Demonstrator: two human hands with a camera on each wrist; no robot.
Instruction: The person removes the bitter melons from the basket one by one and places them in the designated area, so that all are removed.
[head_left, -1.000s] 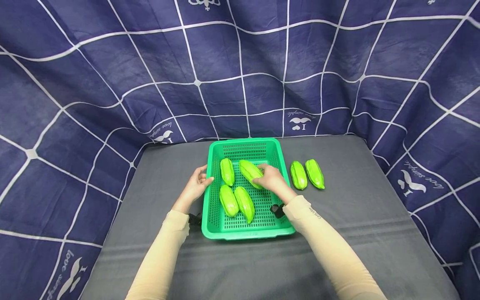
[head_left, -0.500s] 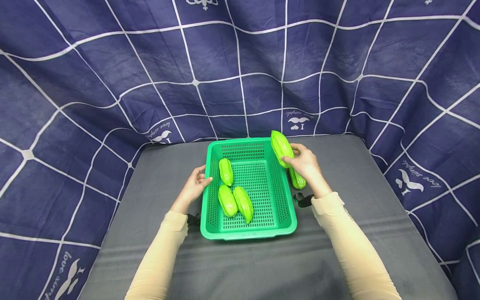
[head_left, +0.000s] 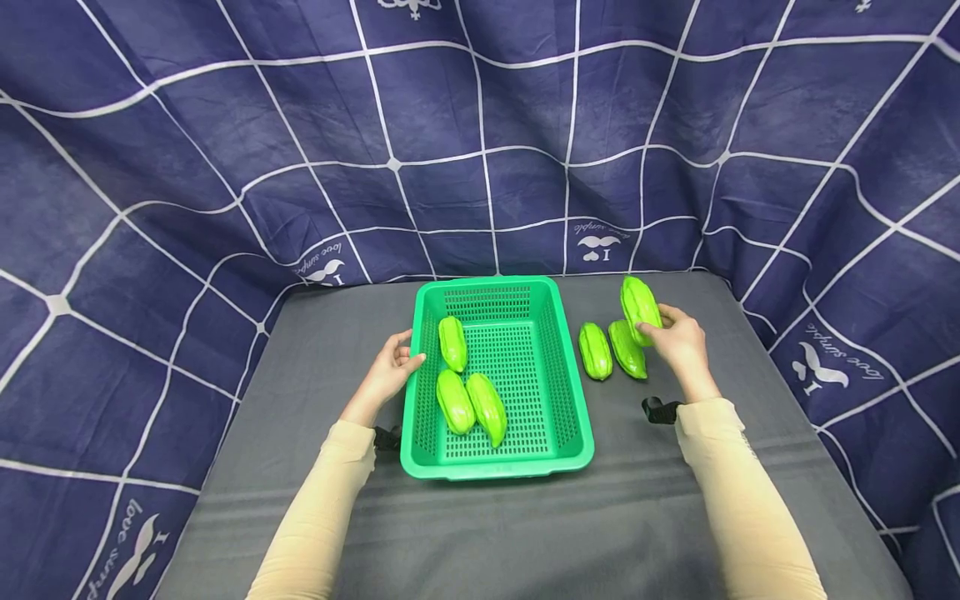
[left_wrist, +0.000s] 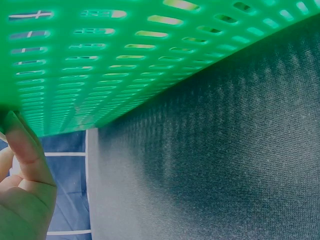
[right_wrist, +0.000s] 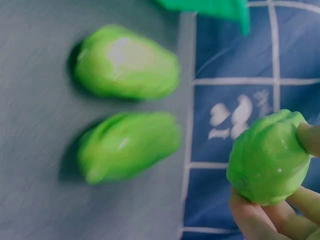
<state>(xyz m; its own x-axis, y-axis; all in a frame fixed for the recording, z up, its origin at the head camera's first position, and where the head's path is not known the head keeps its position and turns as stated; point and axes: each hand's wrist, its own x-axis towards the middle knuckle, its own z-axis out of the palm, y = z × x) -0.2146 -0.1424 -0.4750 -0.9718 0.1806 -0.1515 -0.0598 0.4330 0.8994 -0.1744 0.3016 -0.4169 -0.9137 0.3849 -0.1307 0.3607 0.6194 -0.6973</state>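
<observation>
A bright green ridged gourd (head_left: 640, 310) is in my right hand (head_left: 681, 343), tilted above the table. In the right wrist view, thumb and fingers grip this gourd (right_wrist: 270, 159) from both sides. Below it and to its left, two similar gourds, one nearer the basket (head_left: 596, 352) and one partly under the held gourd (head_left: 628, 350), lie side by side. My left hand (head_left: 387, 368) holds the left rim of a green plastic basket (head_left: 498, 469). In the left wrist view its fingers (left_wrist: 27, 150) meet the basket's slotted wall (left_wrist: 125, 65). Inside the basket lie three more gourds (head_left: 455, 402).
A dark grey cloth covers the table (head_left: 480, 533). Blue curtains (head_left: 525, 108) with white grid lines rise behind the table and on both sides. The basket's raised wall stands between its gourds and the two on the table.
My right hand has lifted one gourd out of the basket and carried it rightward, over the two gourds on the table. The left hand has stayed at the basket's rim.
</observation>
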